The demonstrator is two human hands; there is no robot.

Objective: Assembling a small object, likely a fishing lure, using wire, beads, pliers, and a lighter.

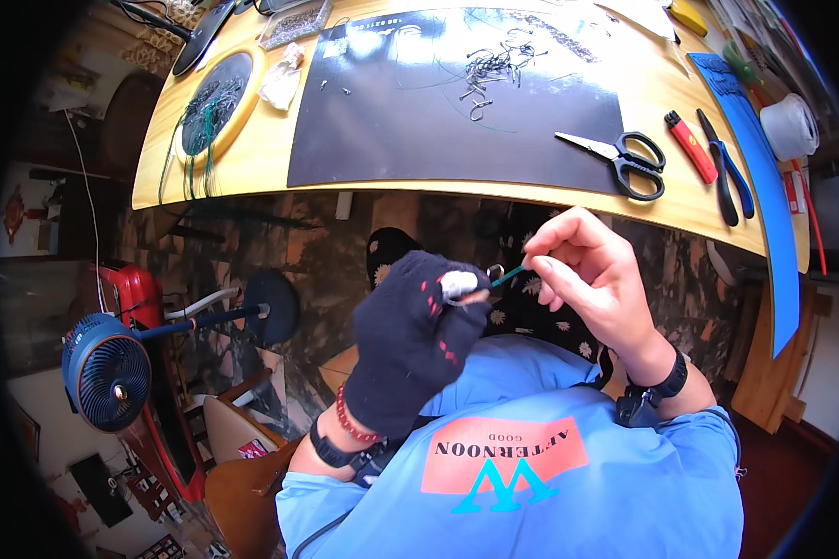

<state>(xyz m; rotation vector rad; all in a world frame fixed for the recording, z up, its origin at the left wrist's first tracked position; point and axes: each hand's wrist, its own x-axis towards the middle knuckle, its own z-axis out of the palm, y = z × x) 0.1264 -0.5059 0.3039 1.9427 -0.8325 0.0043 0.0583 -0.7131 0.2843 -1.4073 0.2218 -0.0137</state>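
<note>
My left hand (415,326), in a black fingerless glove with white wrapping on a fingertip, is closed on a small fish hook (496,270), whose curved metal bend sticks out past the fingers. The rest of the hook is hidden. From it a short stretch of green cord (510,276) runs to my right hand (589,279). This bare hand pinches the cord between thumb and forefinger, its other fingers loosely curled. Both hands are held above my lap, just off the table's near edge. A loose pile of dark fish hooks (500,67) lies on the black mat (391,140).
On the wooden table (280,191) are a round yellow-rimmed tray (255,74) of hooks with green cords, scissors (626,160), a red lighter (691,147), and pliers (723,172). A blue strip (781,252) overhangs the right edge. A fan (112,373) stands at left.
</note>
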